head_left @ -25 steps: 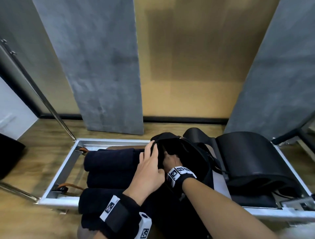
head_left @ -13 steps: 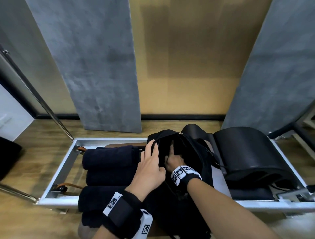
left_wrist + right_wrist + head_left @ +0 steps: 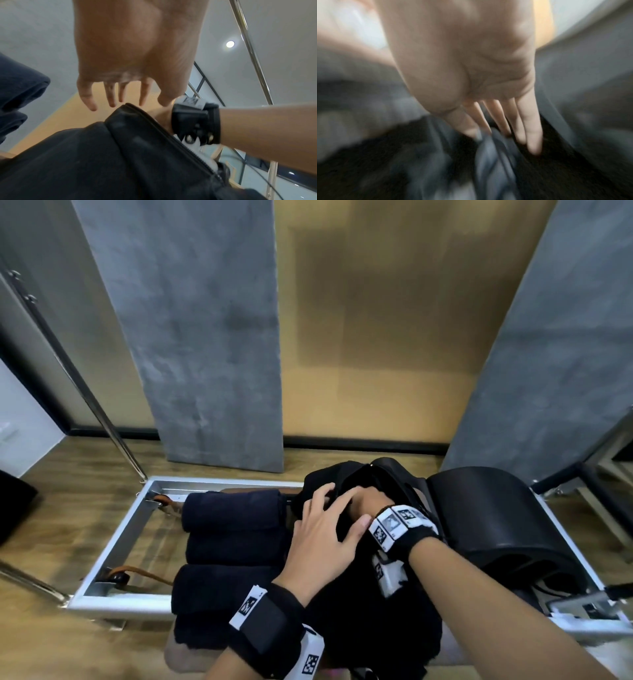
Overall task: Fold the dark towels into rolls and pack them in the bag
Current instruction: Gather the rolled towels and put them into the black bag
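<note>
Head view, left to right: three rolled dark navy terry towels (image 3: pixel 233 539) lie waiting in a silver metal frame (image 3: pixel 113 546) beside the black zippered fabric bag (image 3: pixel 363 621). Left hand (image 3: pixel 325 537), fingers spread flat, steadies the bag's mouth; right hand (image 3: pixel 368 499) reaches inside — its grip can't be told. Packing is under way; next, fetch another roll. Since the earlier frame, the right hand has pulled back outward.
</note>
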Motion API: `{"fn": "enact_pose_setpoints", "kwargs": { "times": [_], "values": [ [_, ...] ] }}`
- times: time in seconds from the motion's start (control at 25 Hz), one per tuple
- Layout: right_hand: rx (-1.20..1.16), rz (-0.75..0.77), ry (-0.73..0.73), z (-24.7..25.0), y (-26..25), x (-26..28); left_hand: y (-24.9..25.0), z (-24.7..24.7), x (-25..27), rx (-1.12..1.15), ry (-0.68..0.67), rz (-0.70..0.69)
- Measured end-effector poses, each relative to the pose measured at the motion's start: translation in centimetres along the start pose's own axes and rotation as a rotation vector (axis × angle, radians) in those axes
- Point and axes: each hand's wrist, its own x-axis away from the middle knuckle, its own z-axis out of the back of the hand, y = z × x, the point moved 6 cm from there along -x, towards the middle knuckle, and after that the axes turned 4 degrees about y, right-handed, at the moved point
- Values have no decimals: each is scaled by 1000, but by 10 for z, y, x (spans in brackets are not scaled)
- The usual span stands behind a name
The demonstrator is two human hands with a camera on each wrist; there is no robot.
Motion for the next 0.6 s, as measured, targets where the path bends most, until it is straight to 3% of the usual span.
{"fn": "enact_pose_setpoints", "kwargs": {
  "times": [0.16, 0.28, 0.36, 0.44, 0.52, 0.6],
  "values": [
    [-30, 140, 163, 74, -25, 43, -29, 30, 21, 288, 356, 88],
    [-52, 262, 256, 103, -69, 63, -87, 51, 41, 490, 521, 331],
    [-38, 377, 245, 92, -112, 67, -127, 58, 53, 616, 568, 530],
    [-22, 477, 128, 58, -151, 63, -154, 56, 59, 760, 552, 699],
    [5, 519, -3, 17, -176, 57, -168, 55, 61, 852, 532, 772],
    [34, 530, -1, -11, -188, 48, -172, 56, 59, 924, 517, 792]
  ]
}}
